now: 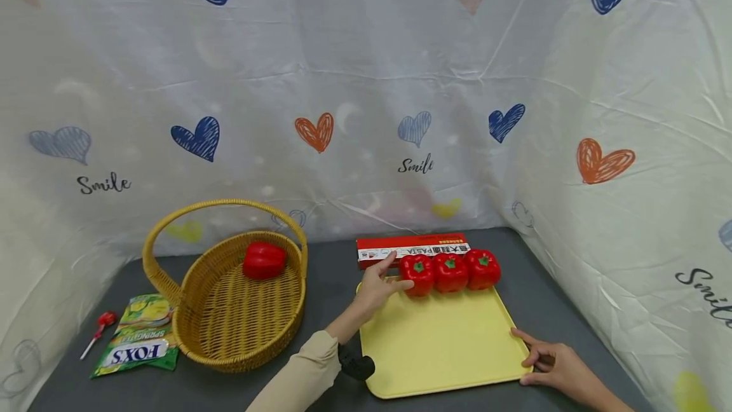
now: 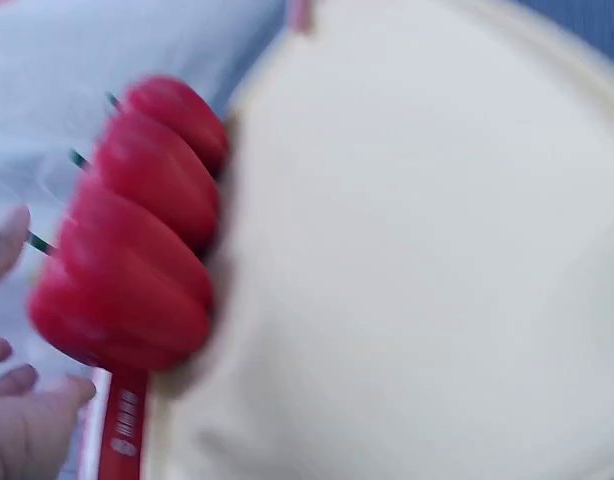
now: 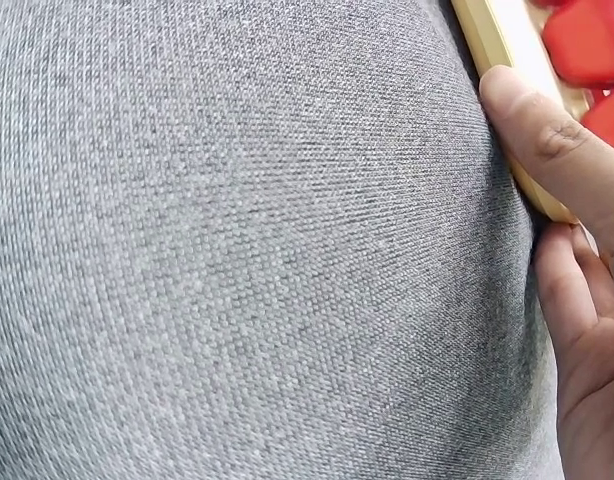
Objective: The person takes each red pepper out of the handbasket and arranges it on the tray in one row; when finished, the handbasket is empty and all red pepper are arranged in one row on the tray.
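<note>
Three red bell peppers (image 1: 450, 273) stand side by side in a row at the far edge of a yellow tray (image 1: 440, 342). My left hand (image 1: 374, 285) is beside the leftmost bell pepper (image 2: 127, 280), fingers spread. In the left wrist view its fingertips (image 2: 77, 390) lie close to that pepper without curling round it. At the tray's near right corner, my right hand (image 1: 551, 361) grips the rim. The right wrist view has its thumb and fingers (image 3: 562, 275) at the tray's edge (image 3: 527, 185).
A red pasta box (image 1: 414, 241) lies behind the peppers. Left of the tray stands a wicker basket (image 1: 189, 310) with another red bell pepper (image 1: 264, 260) inside. Farther left are a green FOX'S candy bag (image 1: 137, 336) and a red lollipop (image 1: 106, 319). A patterned cloth encloses the table.
</note>
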